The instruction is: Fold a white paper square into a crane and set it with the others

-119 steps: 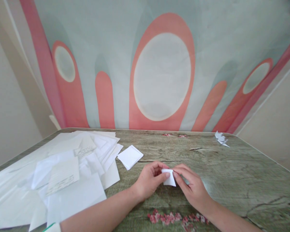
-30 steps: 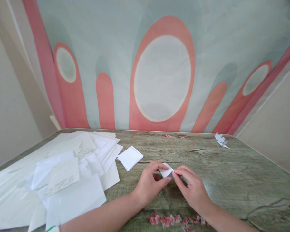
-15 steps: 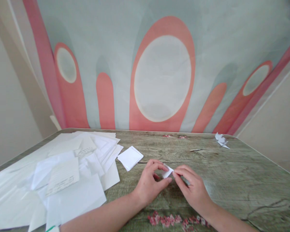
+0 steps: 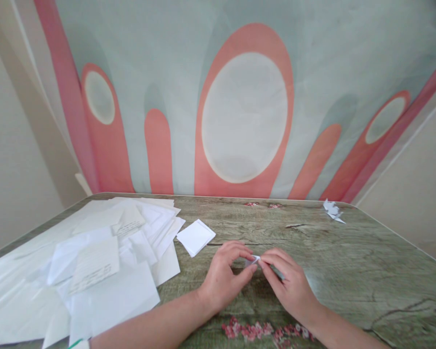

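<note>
Grip: left hand (image 4: 221, 276) and right hand (image 4: 288, 280) both grasping one small folded white paper (image 4: 255, 260), thumbs against fingers; the right pinches its right end. Paper mostly hidden by the fingertips, sited between the hands, over the mid-front of the worktop (image 4: 356, 261). Left and beyond: folded white squares (image 4: 196, 237), just beside a spread heap of loose sheets (image 4: 112, 300). Far right corner: crumpled-looking white paper pieces (image 4: 333, 211). Behind: patterned backdrop (image 4: 181, 58).

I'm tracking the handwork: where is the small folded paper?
In the head view, the paper is below and right of centre, between the left hand and right hand.
</note>
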`<state>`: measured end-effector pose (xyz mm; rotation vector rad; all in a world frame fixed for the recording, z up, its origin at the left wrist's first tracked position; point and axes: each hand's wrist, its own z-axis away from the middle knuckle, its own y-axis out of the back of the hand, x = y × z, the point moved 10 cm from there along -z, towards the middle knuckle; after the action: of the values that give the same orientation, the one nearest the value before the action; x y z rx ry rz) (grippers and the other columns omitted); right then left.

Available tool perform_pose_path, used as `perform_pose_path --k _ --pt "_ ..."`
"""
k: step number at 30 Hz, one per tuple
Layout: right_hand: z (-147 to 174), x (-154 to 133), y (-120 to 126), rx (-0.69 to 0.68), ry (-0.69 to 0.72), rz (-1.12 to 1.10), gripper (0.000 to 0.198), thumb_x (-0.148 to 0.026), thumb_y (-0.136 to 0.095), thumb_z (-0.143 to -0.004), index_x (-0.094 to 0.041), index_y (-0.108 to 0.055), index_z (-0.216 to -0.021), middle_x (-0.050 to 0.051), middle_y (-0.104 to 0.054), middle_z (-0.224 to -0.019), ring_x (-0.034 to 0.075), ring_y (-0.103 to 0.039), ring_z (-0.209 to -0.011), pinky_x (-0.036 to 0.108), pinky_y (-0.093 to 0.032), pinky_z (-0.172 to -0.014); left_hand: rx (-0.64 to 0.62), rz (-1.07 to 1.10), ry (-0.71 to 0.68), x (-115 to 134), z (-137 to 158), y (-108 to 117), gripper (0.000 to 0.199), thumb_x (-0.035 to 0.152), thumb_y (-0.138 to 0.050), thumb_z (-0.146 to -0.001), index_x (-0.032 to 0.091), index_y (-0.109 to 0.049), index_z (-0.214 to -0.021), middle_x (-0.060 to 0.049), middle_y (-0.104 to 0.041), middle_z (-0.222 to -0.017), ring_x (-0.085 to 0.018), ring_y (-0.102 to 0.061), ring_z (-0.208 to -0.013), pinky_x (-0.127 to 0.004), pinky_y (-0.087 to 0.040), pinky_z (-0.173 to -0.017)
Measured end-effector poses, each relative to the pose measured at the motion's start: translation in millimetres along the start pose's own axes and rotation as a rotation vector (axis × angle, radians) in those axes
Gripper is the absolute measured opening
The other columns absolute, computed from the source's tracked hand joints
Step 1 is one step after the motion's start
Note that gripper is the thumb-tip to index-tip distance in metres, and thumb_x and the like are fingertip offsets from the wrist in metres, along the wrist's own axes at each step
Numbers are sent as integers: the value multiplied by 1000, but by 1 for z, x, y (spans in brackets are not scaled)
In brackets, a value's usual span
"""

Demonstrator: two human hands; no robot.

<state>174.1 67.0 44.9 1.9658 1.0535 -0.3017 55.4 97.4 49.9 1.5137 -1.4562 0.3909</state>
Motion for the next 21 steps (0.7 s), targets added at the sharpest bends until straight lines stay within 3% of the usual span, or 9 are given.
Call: perform_pose_path --k 7,21 --pt "-1 -2 1 28 19 0 12 -21 -49 -85 -19 -60 -83 5 -60 -77 18 -57 -73 30 -47 -66 11 -38 4 -2 0 0 3 22 -62 -77 21 -65 -75 -2 -66 -81 -17 -58 -83 -32 -43 -81" --pt "0 0 0 10 -52 -152 11 -20 -50 -85 -20 -59 -92 5 -59 -86 17 -57 -82 29 -47 -72 1 -31 97 -10 2 -2 5 21 -61 -77 18 -63 -73 -2 -64 -76 -16 -58 -78 -28 -43 -76"
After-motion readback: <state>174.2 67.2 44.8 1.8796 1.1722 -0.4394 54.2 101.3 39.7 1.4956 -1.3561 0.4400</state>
